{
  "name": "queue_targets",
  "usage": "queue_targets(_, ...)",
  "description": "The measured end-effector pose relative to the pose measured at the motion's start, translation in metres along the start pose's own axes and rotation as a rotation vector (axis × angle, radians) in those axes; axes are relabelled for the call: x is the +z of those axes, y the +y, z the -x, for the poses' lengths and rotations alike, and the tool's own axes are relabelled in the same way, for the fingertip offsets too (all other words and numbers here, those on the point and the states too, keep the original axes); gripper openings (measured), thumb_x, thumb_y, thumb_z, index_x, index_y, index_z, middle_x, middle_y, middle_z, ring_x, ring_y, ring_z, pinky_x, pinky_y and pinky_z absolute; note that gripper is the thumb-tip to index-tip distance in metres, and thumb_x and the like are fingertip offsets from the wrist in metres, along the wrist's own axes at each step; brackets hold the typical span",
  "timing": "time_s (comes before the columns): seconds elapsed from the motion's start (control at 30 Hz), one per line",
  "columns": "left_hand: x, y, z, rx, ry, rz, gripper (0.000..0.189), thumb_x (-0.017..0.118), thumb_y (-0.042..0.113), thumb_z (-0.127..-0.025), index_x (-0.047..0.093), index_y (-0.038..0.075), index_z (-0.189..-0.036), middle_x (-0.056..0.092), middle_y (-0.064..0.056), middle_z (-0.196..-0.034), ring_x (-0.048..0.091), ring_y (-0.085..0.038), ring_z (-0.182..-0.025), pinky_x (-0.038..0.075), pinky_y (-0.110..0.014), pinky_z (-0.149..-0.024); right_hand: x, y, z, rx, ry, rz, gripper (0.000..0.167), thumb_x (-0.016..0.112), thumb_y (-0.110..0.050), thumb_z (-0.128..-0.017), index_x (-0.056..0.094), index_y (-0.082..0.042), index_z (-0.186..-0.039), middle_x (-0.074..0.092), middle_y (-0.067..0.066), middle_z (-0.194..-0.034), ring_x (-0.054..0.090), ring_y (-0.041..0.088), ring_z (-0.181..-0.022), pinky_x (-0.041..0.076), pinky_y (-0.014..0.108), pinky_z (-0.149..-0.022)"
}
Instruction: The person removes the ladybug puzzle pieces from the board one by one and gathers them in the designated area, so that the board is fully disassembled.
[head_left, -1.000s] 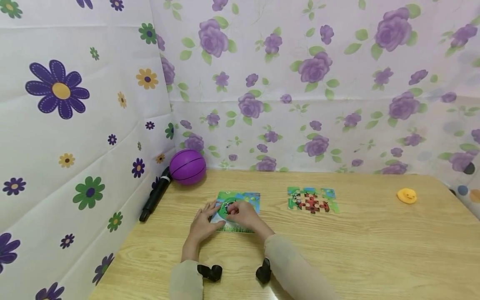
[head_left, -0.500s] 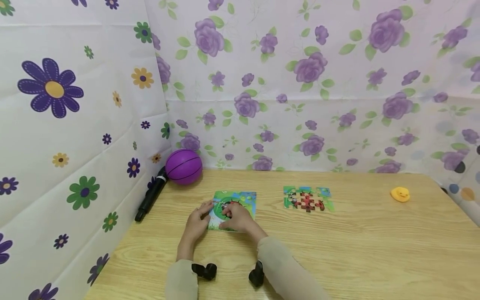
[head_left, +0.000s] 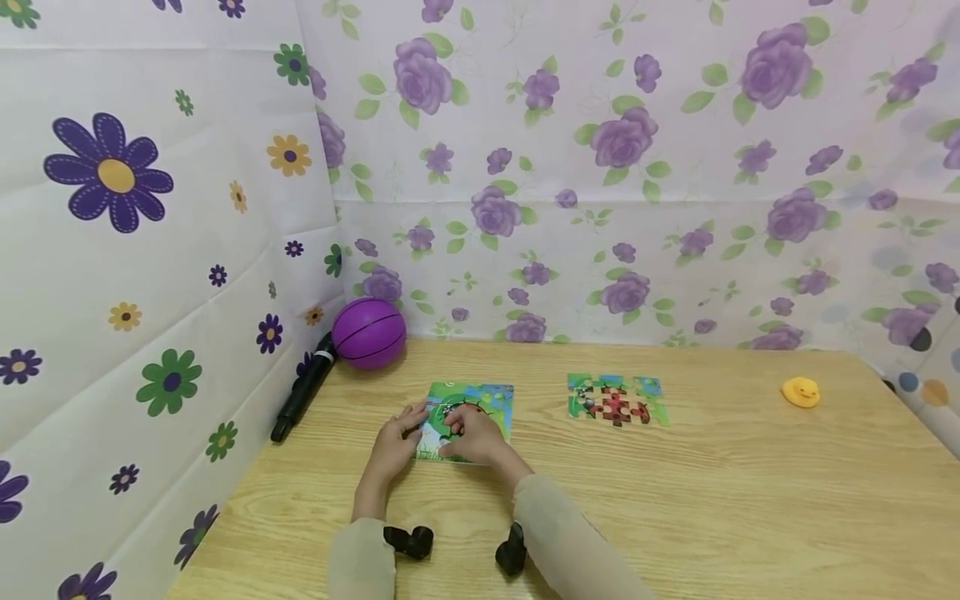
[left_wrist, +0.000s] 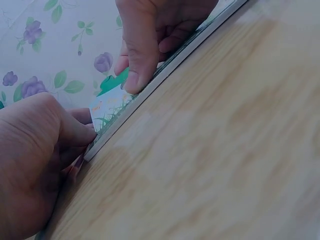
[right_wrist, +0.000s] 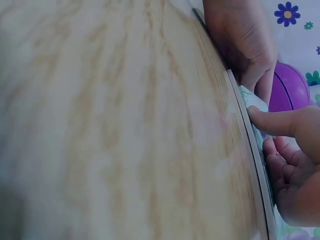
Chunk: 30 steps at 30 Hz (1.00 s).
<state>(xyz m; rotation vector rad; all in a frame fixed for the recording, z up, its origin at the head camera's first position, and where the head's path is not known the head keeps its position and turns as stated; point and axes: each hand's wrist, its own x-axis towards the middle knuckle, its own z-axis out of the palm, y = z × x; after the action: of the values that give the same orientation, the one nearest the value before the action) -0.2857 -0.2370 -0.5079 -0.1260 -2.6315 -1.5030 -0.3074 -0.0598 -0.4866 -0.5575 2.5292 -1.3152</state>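
Note:
A ladybug jigsaw puzzle [head_left: 497, 421] lies in its tray, partly covered by my hands. My left hand [head_left: 393, 446] rests at the tray's left edge; in the left wrist view its thumb and fingers are at the corner. My right hand [head_left: 474, 435] is over the lower middle of the picture, fingers bent and thumb down near the front edge. Beside that thumb and index finger a green puzzle piece [left_wrist: 111, 83] shows, its rounded tab above the white printed corner. The curled fingers hide most of the piece. The ladybug's head and red back show past the fingertips.
Right of the tray lies a second ladybug puzzle [head_left: 617, 402], with gaps between its pieces. A purple ball [head_left: 369, 333] and a black stick-like object [head_left: 303, 396] stand by the left wall. A yellow duck [head_left: 801, 392] sits far right.
My left hand has drawn back slightly toward the tray's lower left. My right hand has shifted down, its thumb now near the front edge. Over the last half second both hands barely move.

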Motion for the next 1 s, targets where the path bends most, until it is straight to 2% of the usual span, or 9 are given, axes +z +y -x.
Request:
queue_targets(0.2,0.0,0.0,0.0,-0.005,-0.008,-0.012,0.04,0.05,-0.004,-0.095,0.054,-0.005,-0.135,0.045,-0.013,-0.15,0.025,-0.035,-0.149,0.009,-0.051,-0.128,0.003,0.008,0.0,-0.006,0.056,-0.134,0.013,0.062,-0.017,-0.095,0.065,-0.009,-0.106,0.064,0.006,-0.099,0.055,0.012,-0.08,0.049,0.024,-0.068)
queue_targets(0.33,-0.001,-0.001,-0.001,-0.018,-0.013,-0.023,0.04,0.051,-0.003,-0.096,0.054,-0.004,-0.135,0.045,-0.011,-0.151,0.025,-0.033,-0.149,0.01,-0.05,-0.128,0.005,0.011,-0.002,-0.01,0.09,-0.221,0.011,0.064,-0.016,-0.094,0.067,-0.009,-0.102,0.065,0.007,-0.095,0.054,0.012,-0.077,0.048,0.023,-0.066)
queue_targets(0.53,-0.002,-0.002,-0.003,-0.012,-0.004,-0.037,0.039,0.05,-0.004,-0.095,0.056,-0.004,-0.134,0.046,-0.01,-0.15,0.027,-0.034,-0.148,0.01,-0.05,-0.128,0.0,0.009,0.001,-0.039,0.082,-0.381,0.017,0.065,-0.014,-0.093,0.068,-0.002,-0.105,0.065,0.009,-0.095,0.054,0.01,-0.076,0.05,0.023,-0.067)
queue_targets(0.7,-0.001,-0.001,-0.001,-0.002,-0.001,-0.029,0.038,0.051,-0.005,-0.095,0.056,-0.006,-0.132,0.046,-0.012,-0.149,0.027,-0.036,-0.148,0.01,-0.051,-0.128,-0.003,0.011,0.005,-0.062,0.11,-0.451,0.018,0.068,-0.012,-0.09,0.068,-0.001,-0.104,0.068,0.011,-0.098,0.058,0.008,-0.077,0.053,0.024,-0.069)
queue_targets(0.8,0.0,0.0,-0.001,0.002,-0.008,-0.015,0.038,0.051,-0.005,-0.095,0.056,-0.007,-0.132,0.046,-0.013,-0.15,0.026,-0.037,-0.148,0.009,-0.051,-0.128,-0.012,0.016,0.008,-0.057,0.144,-0.476,0.014,0.069,-0.009,-0.088,0.068,0.0,-0.1,0.069,0.008,-0.096,0.059,0.007,-0.075,0.051,0.02,-0.064)
queue_targets(1.0,-0.001,0.001,0.0,-0.019,0.005,-0.011,0.038,0.051,-0.005,-0.094,0.056,-0.007,-0.131,0.047,-0.012,-0.15,0.026,-0.035,-0.149,0.01,-0.05,-0.128,-0.046,0.042,0.015,0.039,0.243,-0.49,0.013,0.068,-0.003,-0.085,0.068,0.001,-0.098,0.066,0.0,-0.083,0.058,0.007,-0.069,0.047,0.017,-0.057)
